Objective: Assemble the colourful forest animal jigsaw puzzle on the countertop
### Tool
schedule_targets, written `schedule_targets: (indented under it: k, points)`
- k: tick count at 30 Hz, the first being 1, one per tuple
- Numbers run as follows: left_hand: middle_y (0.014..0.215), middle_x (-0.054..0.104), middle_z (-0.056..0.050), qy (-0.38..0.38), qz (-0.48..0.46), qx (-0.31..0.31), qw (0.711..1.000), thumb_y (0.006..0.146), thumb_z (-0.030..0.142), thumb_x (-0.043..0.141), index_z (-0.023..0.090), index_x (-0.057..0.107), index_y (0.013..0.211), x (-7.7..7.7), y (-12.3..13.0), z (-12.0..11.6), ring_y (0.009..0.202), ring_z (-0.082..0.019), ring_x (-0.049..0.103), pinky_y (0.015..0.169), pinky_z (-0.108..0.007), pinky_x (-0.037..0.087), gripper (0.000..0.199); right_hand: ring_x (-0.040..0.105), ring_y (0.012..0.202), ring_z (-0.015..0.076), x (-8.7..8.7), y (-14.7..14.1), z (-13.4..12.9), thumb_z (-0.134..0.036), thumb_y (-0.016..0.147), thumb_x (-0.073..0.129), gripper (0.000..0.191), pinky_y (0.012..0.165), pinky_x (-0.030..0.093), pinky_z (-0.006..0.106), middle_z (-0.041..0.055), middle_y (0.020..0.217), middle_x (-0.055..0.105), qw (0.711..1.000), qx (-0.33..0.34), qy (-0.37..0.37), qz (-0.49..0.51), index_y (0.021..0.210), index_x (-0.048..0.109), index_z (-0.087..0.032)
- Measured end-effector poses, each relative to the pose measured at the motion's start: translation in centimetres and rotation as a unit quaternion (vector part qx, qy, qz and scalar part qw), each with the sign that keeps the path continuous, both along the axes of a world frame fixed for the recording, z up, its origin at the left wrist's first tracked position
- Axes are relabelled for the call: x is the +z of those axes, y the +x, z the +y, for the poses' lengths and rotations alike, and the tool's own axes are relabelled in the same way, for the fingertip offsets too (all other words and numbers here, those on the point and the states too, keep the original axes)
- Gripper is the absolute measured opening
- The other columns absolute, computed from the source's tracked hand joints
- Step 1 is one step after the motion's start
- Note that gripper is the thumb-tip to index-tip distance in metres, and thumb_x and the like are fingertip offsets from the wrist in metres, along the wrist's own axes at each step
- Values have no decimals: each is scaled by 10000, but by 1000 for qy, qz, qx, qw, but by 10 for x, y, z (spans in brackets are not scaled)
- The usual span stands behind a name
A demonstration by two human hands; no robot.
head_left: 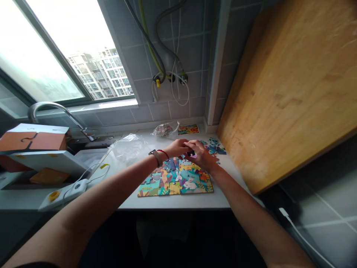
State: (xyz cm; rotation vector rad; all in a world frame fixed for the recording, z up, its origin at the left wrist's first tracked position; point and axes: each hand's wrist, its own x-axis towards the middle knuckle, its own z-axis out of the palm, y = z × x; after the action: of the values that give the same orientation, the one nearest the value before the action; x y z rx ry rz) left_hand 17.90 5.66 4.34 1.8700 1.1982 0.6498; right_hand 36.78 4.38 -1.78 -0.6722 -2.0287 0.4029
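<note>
A colourful animal jigsaw puzzle (178, 180), its pieces joined across most of its area, lies on the white counter. Over its upper edge my two hands meet, fingertips together. My right hand (203, 155) is closed on a puzzle piece (191, 153) with dark and pink on it, partly hidden by the fingers. My left hand (176, 148), with a watch and a red cord at the wrist, pinches at the same piece from the left. Loose puzzle pieces (214, 146) lie in a pile just beyond my right hand.
Behind the puzzle are a clear bag (164, 130) with something inside and a small picture card (188, 129). Crumpled clear plastic (129, 147) lies left. A large wooden board (290, 89) leans at right. Boxes (33, 139), a power strip (65, 193) and a tap (60, 108) stand at left.
</note>
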Motion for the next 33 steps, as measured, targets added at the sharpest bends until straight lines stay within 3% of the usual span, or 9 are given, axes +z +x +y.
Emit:
schedule_targets:
  k: [3,7,9,12,17,20,24,27,33]
  points:
    - [730,739,-55,-55,-49,7,997,802,252,811,135,697,978,0,7,3,583,-165,705,482,-229,556,241,583,1330,305,1,-3,-1,-368,930,761,703,1138,513,491,108,1397,569,1000,-9,3,6,1571,472,-354]
    - [920,781,-110,-98,-119,39,987,832,285,820,135,667,1113,9,-2,-1,777,-230,779,623,-333,654,354,533,1382,323,-2,-5,0,-397,917,775,762,1169,475,522,126,1455,523,999,-51,3,20,1595,432,-338]
    - [984,786,-129,-108,-145,56,982,850,335,828,140,654,1151,14,-10,-5,823,-236,790,699,-369,668,398,546,1357,322,-4,-7,1,-397,920,766,747,1160,477,520,134,1426,539,997,-70,-15,39,1587,443,-306]
    - [1016,792,-130,-109,-161,81,978,853,429,837,154,651,1091,19,-23,-11,838,-217,791,718,-336,652,409,590,1284,306,-7,-5,6,-335,933,728,630,1127,498,498,118,1330,599,993,-96,-50,53,1524,523,-270]
    - [950,802,-114,-89,-157,105,978,785,520,871,153,639,979,24,-42,-19,756,-183,767,550,-210,547,475,630,1164,316,-4,29,25,-213,907,669,359,1089,503,488,117,1186,674,968,-242,-55,40,1262,721,-218]
    - [938,808,-111,-83,-162,119,976,754,559,878,156,637,972,24,-55,-24,705,-178,756,539,-220,537,517,649,1100,327,-7,54,36,-215,922,633,270,1040,515,483,139,1136,708,942,-328,-69,25,1161,758,-203]
    - [900,809,-109,-93,-176,147,969,716,568,898,160,633,963,15,-78,-29,722,-205,771,603,-268,576,546,683,1032,354,-23,68,42,-338,798,823,282,975,525,488,153,1094,747,921,-347,-149,-100,1050,796,-212]
    - [909,809,-108,-104,-182,171,963,701,556,911,161,630,970,2,-92,-30,765,-220,783,646,-288,592,554,693,1028,359,-37,70,44,-355,687,918,360,952,527,477,139,1101,767,910,-338,-168,-169,1012,810,-243]
    - [873,784,-84,-91,-183,193,960,674,559,889,156,660,966,-20,-108,-20,730,-202,750,608,-275,564,548,708,1027,317,-38,70,47,-245,706,884,434,948,552,423,114,1111,768,919,-313,-176,-164,1134,809,-248]
